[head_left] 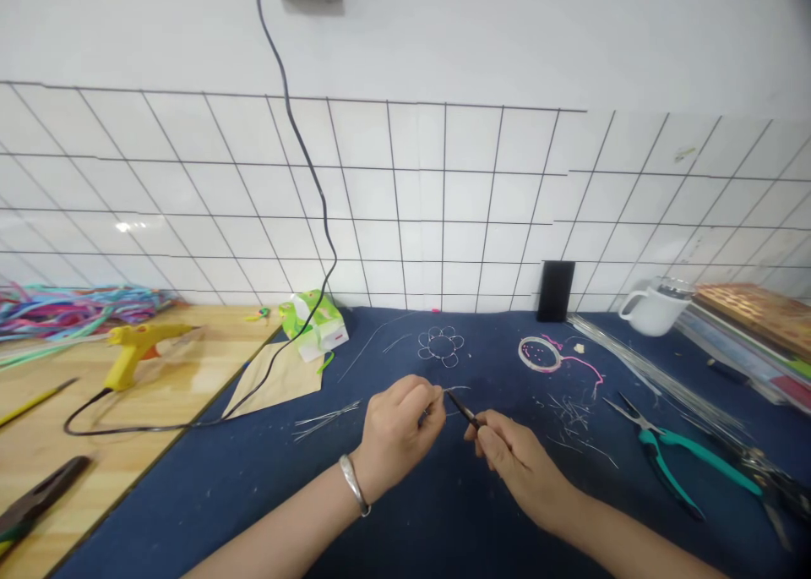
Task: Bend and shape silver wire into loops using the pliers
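Observation:
My left hand [402, 427] is closed in a pinch on a thin piece of silver wire [457, 388] above the dark blue mat [253, 486]. A silver bracelet sits on that wrist. My right hand [507, 452] is closed round a slim dark tool [461, 408] whose tip meets the wire at the left fingertips. Just beyond the hands lies a wire flower shape [441, 346]. A small bundle of cut wires [326, 418] lies to the left of my left hand.
Teal-handled pliers [672, 456] and wire scraps lie to the right. A ring with pink cord [541, 353], a white mug [655, 308], a black block [556, 290], a tissue pack [317, 324], a yellow glue gun [136, 346] with its black cable, and dark pliers [38, 499] surround the mat.

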A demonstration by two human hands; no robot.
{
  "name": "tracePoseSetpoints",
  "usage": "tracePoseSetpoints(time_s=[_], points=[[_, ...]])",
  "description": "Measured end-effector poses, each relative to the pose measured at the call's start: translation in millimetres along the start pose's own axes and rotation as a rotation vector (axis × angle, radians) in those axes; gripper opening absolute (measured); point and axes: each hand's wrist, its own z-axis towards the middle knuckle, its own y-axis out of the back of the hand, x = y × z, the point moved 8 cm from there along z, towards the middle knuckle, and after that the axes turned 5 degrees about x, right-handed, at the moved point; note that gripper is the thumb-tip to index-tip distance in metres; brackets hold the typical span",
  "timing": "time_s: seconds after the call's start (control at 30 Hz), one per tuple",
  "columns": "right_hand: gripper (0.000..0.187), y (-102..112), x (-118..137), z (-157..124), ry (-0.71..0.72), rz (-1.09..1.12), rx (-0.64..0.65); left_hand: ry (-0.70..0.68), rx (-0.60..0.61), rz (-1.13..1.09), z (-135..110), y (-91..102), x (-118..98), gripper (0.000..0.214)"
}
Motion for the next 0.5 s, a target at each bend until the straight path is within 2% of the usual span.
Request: tracePoseSetpoints(time_s=[0.2, 0.4, 0.5], points=[[0.034, 2, -1, 0, -0.007, -0.024, -0.019, 0.007, 0.031, -0.035, 0, -1.1, -1, 0.012], [0.035, 8, -3, 0, -0.021, -0.049, -0.049, 0.192, 0.188, -0.236, 3, -9.8, 5, 0.011], [0.036, 8, -4, 0, -0.027, -0.048, -0.044, 0.222, 0.199, -0.279, 2, -12.7, 7, 0.014]])
